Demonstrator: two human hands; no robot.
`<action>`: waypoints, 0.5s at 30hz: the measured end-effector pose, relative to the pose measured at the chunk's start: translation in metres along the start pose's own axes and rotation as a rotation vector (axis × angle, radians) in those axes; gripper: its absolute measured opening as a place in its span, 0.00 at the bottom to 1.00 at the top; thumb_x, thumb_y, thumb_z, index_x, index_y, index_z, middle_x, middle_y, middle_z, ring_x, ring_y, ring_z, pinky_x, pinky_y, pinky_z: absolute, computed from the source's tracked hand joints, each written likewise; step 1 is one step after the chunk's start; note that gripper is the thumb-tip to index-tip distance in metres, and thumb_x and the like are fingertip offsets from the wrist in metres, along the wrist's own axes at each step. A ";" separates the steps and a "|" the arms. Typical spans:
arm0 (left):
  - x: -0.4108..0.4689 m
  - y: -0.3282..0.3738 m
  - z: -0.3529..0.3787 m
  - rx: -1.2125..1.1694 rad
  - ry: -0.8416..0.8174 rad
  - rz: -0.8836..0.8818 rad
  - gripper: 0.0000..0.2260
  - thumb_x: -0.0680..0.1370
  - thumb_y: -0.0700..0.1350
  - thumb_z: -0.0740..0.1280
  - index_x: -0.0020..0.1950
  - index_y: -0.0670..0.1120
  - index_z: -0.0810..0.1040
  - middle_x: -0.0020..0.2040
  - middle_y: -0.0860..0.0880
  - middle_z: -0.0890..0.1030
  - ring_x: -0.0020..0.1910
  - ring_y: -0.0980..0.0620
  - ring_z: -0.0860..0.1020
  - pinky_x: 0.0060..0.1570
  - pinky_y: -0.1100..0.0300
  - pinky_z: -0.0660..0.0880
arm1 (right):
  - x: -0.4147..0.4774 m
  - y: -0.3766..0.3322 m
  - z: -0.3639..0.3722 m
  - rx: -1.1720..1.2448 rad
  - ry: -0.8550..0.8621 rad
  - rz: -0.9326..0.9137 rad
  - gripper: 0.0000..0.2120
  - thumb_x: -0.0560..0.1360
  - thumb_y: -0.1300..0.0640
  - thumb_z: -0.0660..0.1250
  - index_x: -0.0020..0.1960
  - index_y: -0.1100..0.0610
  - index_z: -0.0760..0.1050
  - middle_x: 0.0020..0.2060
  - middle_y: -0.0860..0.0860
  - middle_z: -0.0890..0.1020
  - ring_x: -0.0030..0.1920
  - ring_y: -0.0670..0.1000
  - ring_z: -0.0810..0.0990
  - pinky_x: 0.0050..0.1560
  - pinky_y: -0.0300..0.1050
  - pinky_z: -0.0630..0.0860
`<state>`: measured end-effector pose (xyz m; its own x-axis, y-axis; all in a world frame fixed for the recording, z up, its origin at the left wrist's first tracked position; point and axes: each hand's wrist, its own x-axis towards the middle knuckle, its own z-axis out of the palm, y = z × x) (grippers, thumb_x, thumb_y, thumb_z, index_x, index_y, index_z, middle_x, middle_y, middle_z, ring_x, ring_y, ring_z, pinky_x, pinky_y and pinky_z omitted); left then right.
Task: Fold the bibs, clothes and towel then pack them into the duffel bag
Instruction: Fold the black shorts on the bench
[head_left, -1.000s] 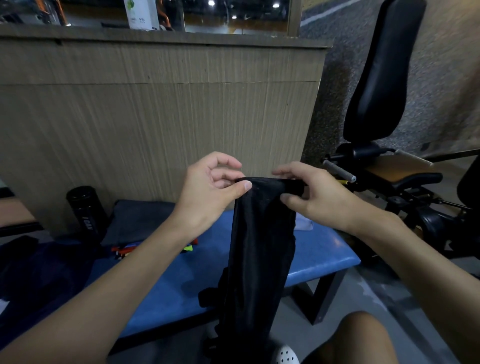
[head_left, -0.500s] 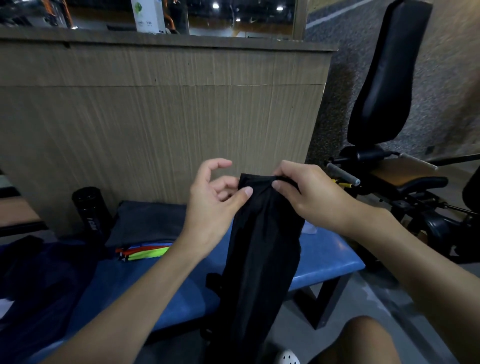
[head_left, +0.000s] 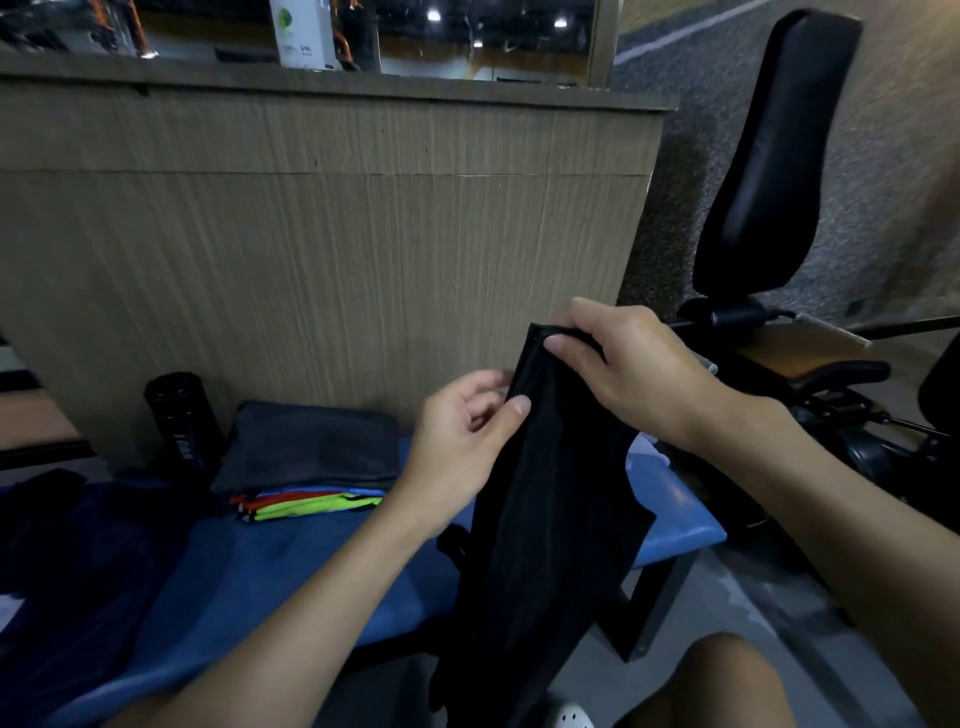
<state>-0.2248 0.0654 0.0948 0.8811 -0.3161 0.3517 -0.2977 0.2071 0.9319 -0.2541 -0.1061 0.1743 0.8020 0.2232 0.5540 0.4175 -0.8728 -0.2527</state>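
Note:
A long black garment hangs folded lengthwise in front of the blue bench. My right hand pinches its top edge from above. My left hand holds the garment's left edge a little lower, thumb on the cloth. On the bench lies a folded dark grey towel on top of a stack of folded bibs in orange, yellow-green and blue. A dark blue bag or cloth lies at the left end of the bench; I cannot tell which.
A black bottle stands by the wooden partition behind the bench. A black gym machine with a padded seat stands at the right. My knee and a white shoe show at the bottom.
My left hand slid down from the top edge to the garment's left side. My right hand kept hold of the top edge, and the view shifted left.

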 end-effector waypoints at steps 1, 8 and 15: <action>-0.001 -0.003 0.000 -0.018 0.003 -0.014 0.10 0.80 0.37 0.67 0.59 0.49 0.77 0.49 0.44 0.86 0.51 0.49 0.84 0.55 0.55 0.80 | -0.001 0.000 -0.002 -0.057 -0.013 0.005 0.10 0.81 0.49 0.61 0.49 0.56 0.73 0.34 0.47 0.76 0.39 0.56 0.78 0.40 0.55 0.74; -0.005 -0.020 0.000 0.070 0.106 -0.031 0.09 0.77 0.38 0.71 0.51 0.53 0.79 0.46 0.51 0.85 0.47 0.59 0.82 0.52 0.63 0.78 | 0.003 0.001 -0.010 -0.102 0.078 0.108 0.12 0.82 0.49 0.58 0.53 0.58 0.70 0.40 0.57 0.80 0.43 0.64 0.78 0.44 0.58 0.74; -0.016 -0.049 -0.017 0.169 0.035 -0.119 0.06 0.80 0.40 0.67 0.46 0.42 0.83 0.42 0.47 0.86 0.42 0.55 0.82 0.44 0.61 0.78 | 0.011 0.012 -0.016 -0.021 0.177 0.112 0.11 0.81 0.50 0.60 0.50 0.58 0.70 0.33 0.51 0.76 0.37 0.59 0.77 0.41 0.60 0.75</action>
<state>-0.2181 0.0756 0.0423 0.9250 -0.2962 0.2378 -0.2457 0.0109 0.9693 -0.2466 -0.1211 0.1900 0.7546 0.0459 0.6546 0.3195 -0.8970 -0.3054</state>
